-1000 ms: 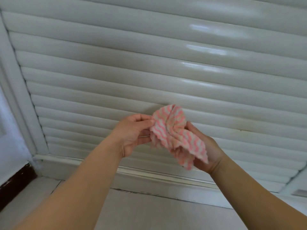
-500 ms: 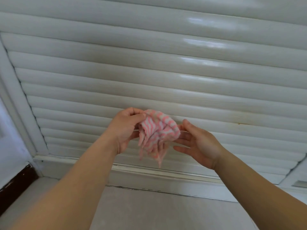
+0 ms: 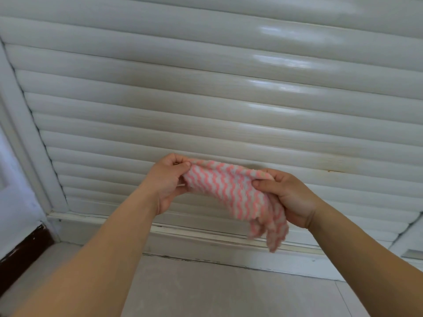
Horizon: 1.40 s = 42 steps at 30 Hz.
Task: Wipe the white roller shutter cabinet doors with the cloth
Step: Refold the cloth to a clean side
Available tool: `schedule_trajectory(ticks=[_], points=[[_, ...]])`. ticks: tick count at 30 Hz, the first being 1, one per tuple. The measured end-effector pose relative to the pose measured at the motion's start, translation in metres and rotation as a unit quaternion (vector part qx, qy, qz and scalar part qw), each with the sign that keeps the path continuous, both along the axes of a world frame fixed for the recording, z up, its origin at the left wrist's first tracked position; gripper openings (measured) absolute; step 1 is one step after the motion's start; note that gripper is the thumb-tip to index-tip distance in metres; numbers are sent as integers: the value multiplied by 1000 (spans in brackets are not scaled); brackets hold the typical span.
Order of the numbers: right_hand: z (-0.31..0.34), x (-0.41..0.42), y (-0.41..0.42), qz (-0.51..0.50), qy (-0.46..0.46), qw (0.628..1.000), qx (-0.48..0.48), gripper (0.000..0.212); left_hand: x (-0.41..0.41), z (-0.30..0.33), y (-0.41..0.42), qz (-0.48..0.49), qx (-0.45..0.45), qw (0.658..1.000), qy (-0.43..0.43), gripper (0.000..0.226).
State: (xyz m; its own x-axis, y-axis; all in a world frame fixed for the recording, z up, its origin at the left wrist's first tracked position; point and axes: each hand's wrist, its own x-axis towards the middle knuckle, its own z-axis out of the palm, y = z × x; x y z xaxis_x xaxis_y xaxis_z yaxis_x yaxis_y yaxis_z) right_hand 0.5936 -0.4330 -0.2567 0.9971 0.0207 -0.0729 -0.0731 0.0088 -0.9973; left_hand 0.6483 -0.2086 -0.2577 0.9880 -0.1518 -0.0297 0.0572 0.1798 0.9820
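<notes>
Both forearms extended forward. Left hand (image 3: 168, 179) pinches the pink-and-white zigzag-striped cloth (image 3: 231, 191) at its left corner; right hand (image 3: 289, 197) clamps its right end. Cloth stretched between them, in front of the white slatted roller shutter door (image 3: 206, 99), loose edge hanging near right.

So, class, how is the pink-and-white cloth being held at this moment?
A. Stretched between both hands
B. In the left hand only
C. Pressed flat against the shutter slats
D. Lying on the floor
A: the left hand pinches one end of the cloth and the right hand grips the other, in front of the shutter.
</notes>
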Motion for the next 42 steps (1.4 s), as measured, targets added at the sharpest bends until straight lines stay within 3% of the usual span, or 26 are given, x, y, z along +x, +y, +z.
schedule_trajectory(ticks=[3, 9, 12, 15, 18, 21, 23, 29, 33, 35, 37, 38, 40, 42], points=[[3, -4, -3, 39, 0, 999, 11, 36, 1, -4, -4, 33, 16, 999, -4, 23], [7, -10, 2, 79, 18, 994, 73, 28, -2, -4, -16, 51, 48, 997, -11, 15], [8, -10, 6, 61, 13, 991, 121, 37, -3, -2, -23, 90, 95, 989, -68, 7], [9, -10, 6, 41, 28, 987, 155, 50, -4, -1, -26, 125, 214, 955, -165, 13], [9, -10, 7, 34, 51, 982, 176, 56, -11, 5, -30, 46, 225, 957, -180, 11], [7, -9, 7, 53, 57, 981, 175, 57, -22, 8, -38, -108, 162, 975, -103, 21], [5, -9, 8, 62, 52, 984, 159, 56, -26, 5, -41, -168, 151, 972, -62, 34], [8, -12, -3, 154, 19, 984, 91, 46, -25, 1, -42, -156, 131, 978, -35, 19], [5, -7, -5, 56, 23, 997, 50, 37, -26, 2, -43, -133, 88, 987, -11, 20], [-1, -3, -2, -54, -10, 991, -125, 28, -26, 3, -43, -122, 64, 990, 6, 21], [-10, -1, 1, -176, -68, 929, -319, 25, -25, 3, -44, -109, 54, 992, 24, 21], [-12, -2, 4, -213, -107, 901, -362, 21, -25, 3, -44, -102, 47, 993, 31, 21], [-11, -5, 10, -212, -144, 910, -327, 6, -24, 4, -45, -92, 27, 994, 43, 20], [-7, -9, 18, -141, -97, 962, -214, 16, -25, 6, -44, -93, 6, 994, 56, 18]])
